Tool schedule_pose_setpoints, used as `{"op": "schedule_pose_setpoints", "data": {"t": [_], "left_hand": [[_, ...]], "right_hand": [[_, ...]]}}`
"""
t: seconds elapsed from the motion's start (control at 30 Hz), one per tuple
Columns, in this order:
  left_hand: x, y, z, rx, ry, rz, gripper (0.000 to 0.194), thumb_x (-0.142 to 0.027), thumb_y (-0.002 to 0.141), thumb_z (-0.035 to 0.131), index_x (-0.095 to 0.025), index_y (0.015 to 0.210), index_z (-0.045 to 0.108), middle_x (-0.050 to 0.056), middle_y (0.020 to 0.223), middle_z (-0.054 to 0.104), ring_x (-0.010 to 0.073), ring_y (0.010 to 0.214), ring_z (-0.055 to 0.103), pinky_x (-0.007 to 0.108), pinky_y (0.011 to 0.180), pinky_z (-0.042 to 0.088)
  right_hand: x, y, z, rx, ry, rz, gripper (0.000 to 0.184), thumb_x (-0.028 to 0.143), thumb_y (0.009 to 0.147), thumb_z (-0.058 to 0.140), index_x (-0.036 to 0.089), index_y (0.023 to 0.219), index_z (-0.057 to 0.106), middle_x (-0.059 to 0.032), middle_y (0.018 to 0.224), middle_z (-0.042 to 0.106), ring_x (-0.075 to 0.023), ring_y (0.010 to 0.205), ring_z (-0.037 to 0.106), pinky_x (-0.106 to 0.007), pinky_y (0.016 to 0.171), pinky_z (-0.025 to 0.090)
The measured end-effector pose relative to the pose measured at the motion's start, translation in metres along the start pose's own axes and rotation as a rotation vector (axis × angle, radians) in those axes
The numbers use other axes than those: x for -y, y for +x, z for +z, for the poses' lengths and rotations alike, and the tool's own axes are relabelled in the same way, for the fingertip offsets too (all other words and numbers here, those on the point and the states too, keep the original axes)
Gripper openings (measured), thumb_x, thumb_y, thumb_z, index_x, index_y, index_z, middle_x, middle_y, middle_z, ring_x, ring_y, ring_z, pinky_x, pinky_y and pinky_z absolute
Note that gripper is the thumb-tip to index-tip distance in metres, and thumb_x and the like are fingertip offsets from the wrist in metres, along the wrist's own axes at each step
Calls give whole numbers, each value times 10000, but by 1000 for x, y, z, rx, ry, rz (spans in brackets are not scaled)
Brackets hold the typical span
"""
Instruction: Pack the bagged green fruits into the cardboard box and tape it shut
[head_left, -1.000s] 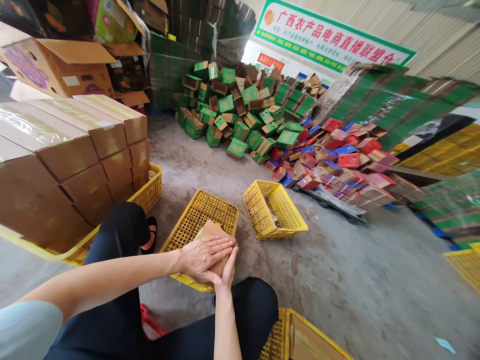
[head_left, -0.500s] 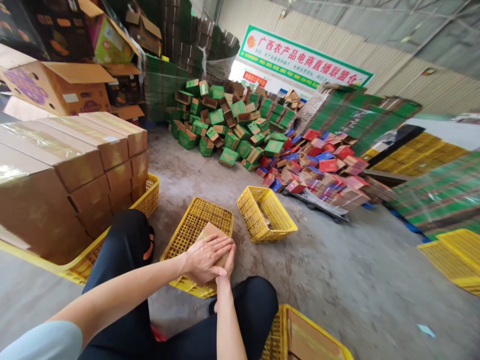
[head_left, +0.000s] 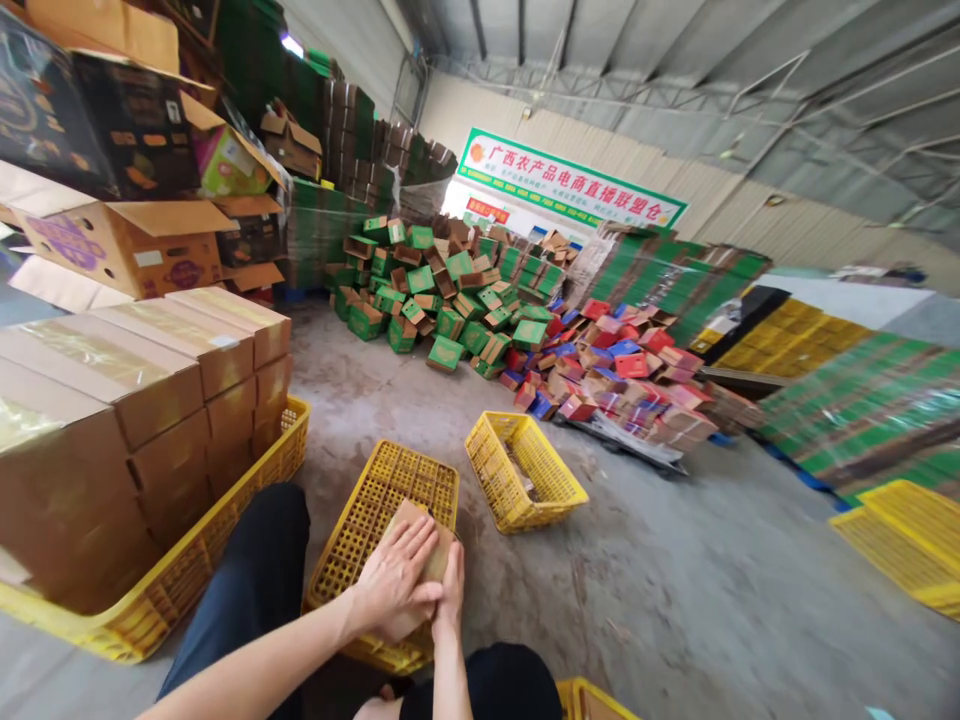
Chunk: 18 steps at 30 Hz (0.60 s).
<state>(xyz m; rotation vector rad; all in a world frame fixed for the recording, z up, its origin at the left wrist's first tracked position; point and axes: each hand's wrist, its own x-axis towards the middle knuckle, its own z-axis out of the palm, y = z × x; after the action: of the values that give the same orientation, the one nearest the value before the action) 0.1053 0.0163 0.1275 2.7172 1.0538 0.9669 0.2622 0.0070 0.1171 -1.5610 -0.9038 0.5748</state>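
Observation:
A small brown cardboard box (head_left: 437,558) rests on an upside-down yellow plastic crate (head_left: 358,520) between my knees. My left hand (head_left: 397,575) lies flat across the box's top, its fingers stretched forward. Against the box's right side is my right hand (head_left: 450,590), gripping that edge, with its thumb side close to my left thumb. Both hands hide much of the box's near part.
At left, a long yellow crate (head_left: 157,610) holds stacked brown boxes (head_left: 169,400). Another yellow crate (head_left: 499,490) stands ahead right, with something inside. Green boxes (head_left: 446,352) and red and blue boxes (head_left: 630,365) lie heaped farther off. Part of a crate (head_left: 581,700) shows by my right knee.
The camera view has tilted upward, so everything sits lower in the picture. My left hand has turned slightly on the box, and my right hand keeps to its right side.

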Motion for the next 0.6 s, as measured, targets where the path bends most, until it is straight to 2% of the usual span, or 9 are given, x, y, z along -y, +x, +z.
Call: {"op": "schedule_pose_setpoints", "data": {"t": [0.1, 0.17, 0.23, 0.27, 0.33, 0.4, 0.43, 0.53, 0.6], "left_hand": [[3, 0, 9, -63, -25, -55, 640, -508, 1056, 498, -216, 1614, 385, 146, 1618, 446, 298, 1480, 468, 503, 1223, 400], [9, -2, 10, -136, -51, -106, 570, -410, 1079, 472, -240, 1616, 385, 129, 1609, 462, 295, 1475, 476, 505, 1197, 447], [18, -8, 9, -205, -73, -142, 566, -366, 1090, 445, -265, 1636, 338, 103, 1570, 521, 273, 1454, 503, 469, 1175, 481], [24, -13, 8, -206, -92, -127, 566, -347, 1094, 435, -295, 1644, 310, 69, 1552, 547, 237, 1440, 521, 424, 1170, 489], [35, -22, 5, -173, -122, -46, 570, -338, 1094, 430, -334, 1647, 290, 28, 1563, 536, 201, 1444, 511, 359, 1151, 502], [44, -30, 2, -152, -140, 2, 580, -366, 1096, 409, -318, 1656, 268, 35, 1597, 490, 203, 1452, 498, 338, 1118, 530], [47, -33, 0, -146, -142, 16, 597, -387, 1092, 418, -318, 1660, 251, 34, 1598, 488, 207, 1449, 502, 340, 1108, 539], [51, -36, -3, -133, -134, 19, 661, -446, 1079, 442, -311, 1673, 186, 35, 1585, 503, 218, 1439, 513, 359, 1108, 541], [51, -34, -7, -129, -117, 20, 675, -466, 1081, 432, -306, 1677, 160, 38, 1580, 507, 222, 1436, 517, 359, 1109, 541]], "right_hand": [[5, 2, -7, 20, -93, 9, 822, 829, 844, 493, 150, 1234, 744, -164, 1286, 733, -334, 1327, 607, -417, 1103, 490], [1, -4, -5, 36, -161, -30, 878, 847, 835, 509, 126, 1288, 726, -202, 1400, 667, -371, 1379, 565, -473, 1170, 438], [-12, -13, 3, 103, -400, -249, 798, 759, 964, 383, 175, 1452, 622, -156, 1558, 536, -364, 1490, 442, -544, 1223, 371], [-20, -18, 7, 130, -512, -321, 737, 700, 1011, 333, 208, 1505, 572, -128, 1586, 504, -363, 1504, 421, -570, 1215, 380], [-36, -24, 15, 119, -706, -445, 677, 646, 1035, 323, 247, 1541, 527, -107, 1578, 513, -380, 1465, 475, -584, 1154, 463], [-47, -27, 18, 86, -837, -574, 675, 633, 1024, 381, 265, 1585, 446, -89, 1581, 508, -390, 1449, 490, -579, 1136, 493], [-49, -28, 18, 113, -885, -617, 675, 611, 1026, 403, 275, 1611, 378, -77, 1593, 491, -384, 1450, 490, -564, 1126, 509], [-48, -28, 15, 150, -989, -661, 733, 593, 1022, 445, 284, 1643, 210, -86, 1602, 467, -392, 1434, 509, -552, 1053, 557], [-48, -27, 12, 85, -1013, -651, 763, 615, 1018, 443, 287, 1645, 157, -109, 1586, 487, -410, 1406, 537, -571, 1024, 559]]}}
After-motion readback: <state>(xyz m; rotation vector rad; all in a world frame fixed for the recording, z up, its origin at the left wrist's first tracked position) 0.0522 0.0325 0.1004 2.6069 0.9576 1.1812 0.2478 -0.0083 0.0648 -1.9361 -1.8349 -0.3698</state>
